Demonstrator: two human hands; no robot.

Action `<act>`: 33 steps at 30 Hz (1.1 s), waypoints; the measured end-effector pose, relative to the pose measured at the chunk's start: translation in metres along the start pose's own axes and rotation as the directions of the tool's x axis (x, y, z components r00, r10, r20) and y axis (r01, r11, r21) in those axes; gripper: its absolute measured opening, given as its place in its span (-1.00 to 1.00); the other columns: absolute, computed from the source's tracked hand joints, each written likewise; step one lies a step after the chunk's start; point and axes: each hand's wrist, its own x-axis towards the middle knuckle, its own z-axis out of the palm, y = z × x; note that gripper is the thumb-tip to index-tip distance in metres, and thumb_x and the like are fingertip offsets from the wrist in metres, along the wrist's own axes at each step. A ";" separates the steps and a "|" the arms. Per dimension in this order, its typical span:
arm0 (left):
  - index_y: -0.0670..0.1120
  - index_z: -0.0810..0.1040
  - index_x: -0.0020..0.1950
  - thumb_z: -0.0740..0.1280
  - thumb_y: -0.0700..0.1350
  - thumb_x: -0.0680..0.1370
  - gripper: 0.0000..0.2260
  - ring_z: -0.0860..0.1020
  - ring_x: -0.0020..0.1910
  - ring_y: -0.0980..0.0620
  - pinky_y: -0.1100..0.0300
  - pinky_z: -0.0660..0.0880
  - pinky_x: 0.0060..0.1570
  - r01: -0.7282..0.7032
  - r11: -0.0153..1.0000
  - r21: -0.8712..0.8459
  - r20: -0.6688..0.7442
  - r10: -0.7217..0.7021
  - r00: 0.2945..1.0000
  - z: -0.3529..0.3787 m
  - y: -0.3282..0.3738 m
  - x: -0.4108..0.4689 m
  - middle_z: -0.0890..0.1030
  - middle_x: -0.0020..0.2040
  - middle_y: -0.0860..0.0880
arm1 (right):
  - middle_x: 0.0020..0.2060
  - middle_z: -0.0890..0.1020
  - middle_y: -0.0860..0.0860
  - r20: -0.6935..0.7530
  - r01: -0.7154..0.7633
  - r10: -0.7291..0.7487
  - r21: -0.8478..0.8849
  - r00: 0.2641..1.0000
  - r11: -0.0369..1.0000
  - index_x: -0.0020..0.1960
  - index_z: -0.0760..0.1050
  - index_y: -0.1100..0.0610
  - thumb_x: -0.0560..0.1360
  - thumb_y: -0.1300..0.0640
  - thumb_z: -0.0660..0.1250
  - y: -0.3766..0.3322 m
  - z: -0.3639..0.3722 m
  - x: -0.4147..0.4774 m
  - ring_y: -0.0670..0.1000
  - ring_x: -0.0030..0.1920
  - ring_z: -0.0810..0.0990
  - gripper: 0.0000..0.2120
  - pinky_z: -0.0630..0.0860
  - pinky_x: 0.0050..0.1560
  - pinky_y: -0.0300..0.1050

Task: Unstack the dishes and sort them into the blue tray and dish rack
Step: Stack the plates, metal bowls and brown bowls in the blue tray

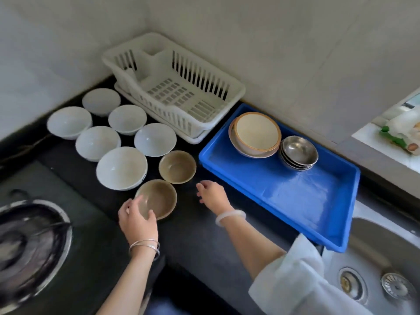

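Several white bowls stand singly on the dark counter, left of a white dish rack with nothing in it. Two brown bowls sit in front: the far one stands alone, and my left hand grips the near rim of the closer one. My right hand hovers over the counter with fingers spread, holding nothing, just left of the blue tray. In the tray's far end sit stacked beige plates and a stack of steel bowls.
A gas hob with a round burner fills the lower left. A steel sink with a drain lies at the lower right, under the tray's corner. Tiled walls close the corner behind. A window ledge with packets is at the right.
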 end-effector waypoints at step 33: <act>-0.17 0.52 0.20 0.14 -0.18 0.60 -0.76 0.56 0.05 -0.16 0.03 0.52 -0.01 0.516 0.723 -0.459 0.435 -0.324 0.840 -0.006 -0.032 0.032 0.55 0.15 -0.18 | -0.11 0.60 0.03 0.002 0.065 -0.065 -0.143 0.998 0.988 0.26 0.40 0.05 0.58 0.17 0.18 -0.029 0.042 -0.029 -0.01 -0.20 0.63 -0.74 0.58 -0.21 -0.19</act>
